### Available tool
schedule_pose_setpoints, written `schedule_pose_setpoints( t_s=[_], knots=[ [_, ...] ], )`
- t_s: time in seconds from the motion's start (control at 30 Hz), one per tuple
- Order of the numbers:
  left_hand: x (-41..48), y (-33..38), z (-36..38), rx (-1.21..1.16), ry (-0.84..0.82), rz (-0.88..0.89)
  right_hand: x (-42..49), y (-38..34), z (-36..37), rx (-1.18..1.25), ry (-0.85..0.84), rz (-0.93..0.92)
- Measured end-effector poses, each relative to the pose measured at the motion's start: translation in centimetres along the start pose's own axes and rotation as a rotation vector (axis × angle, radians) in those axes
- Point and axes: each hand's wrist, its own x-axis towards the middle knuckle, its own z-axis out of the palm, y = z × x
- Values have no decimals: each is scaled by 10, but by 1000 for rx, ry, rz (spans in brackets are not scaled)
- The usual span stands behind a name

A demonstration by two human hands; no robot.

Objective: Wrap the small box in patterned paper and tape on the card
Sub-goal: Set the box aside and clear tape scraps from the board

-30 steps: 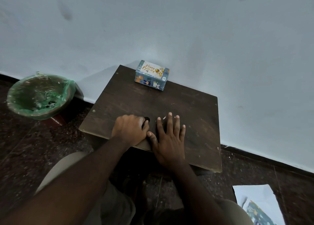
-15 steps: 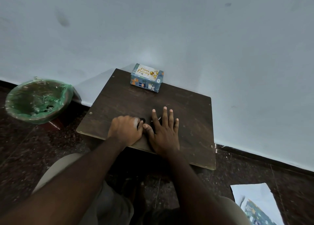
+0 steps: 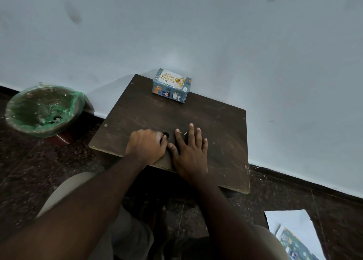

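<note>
- The wrapped box (image 3: 171, 85) stands at the far edge of the dark wooden table (image 3: 216, 122), a birthday card (image 3: 170, 78) on its top.
- The left hand (image 3: 146, 147) rests on the near edge with its fingers curled under; whether they hold anything is hidden.
- The right hand (image 3: 191, 151) lies flat just beside it, fingers spread.
- A green-lined bin (image 3: 43, 110) stands on the floor to the left.

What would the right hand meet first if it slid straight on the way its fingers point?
The right hand lies flat on the table, fingers aimed at the wall. Its path looks free up to the box, whose right end it would probably touch first, though it might narrowly miss it.
</note>
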Motion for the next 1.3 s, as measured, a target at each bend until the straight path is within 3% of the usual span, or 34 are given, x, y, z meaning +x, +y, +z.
schedule_pose_setpoints(
  t_s=[0.13,0.3,0.47,0.53,0.67,0.77,0.93,1.13,1.3],
  knots=[
    [-2,0,-1,4,4,4,18,-3,-6,84,30,9],
    [0,-1,1,16,-2,1,25,0,-4,269,236,58],
    [-1,0,0,9,-8,6,17,15,-7,560,618,294],
    [-1,0,0,1,-1,7,15,17,-10,582,552,334],
    [-1,-1,0,-11,-2,4,14,7,-10,133,187,161],
    [-1,-1,1,-13,-3,-1,14,5,-10,35,85,159],
    [0,-2,2,-13,-5,-2,3,9,-7,38,87,112],
    [0,-3,2,-28,0,-1,-17,18,9,123,359,-6],
    [1,-3,4,-37,6,-3,-17,22,14,253,404,-7]
  ],
)
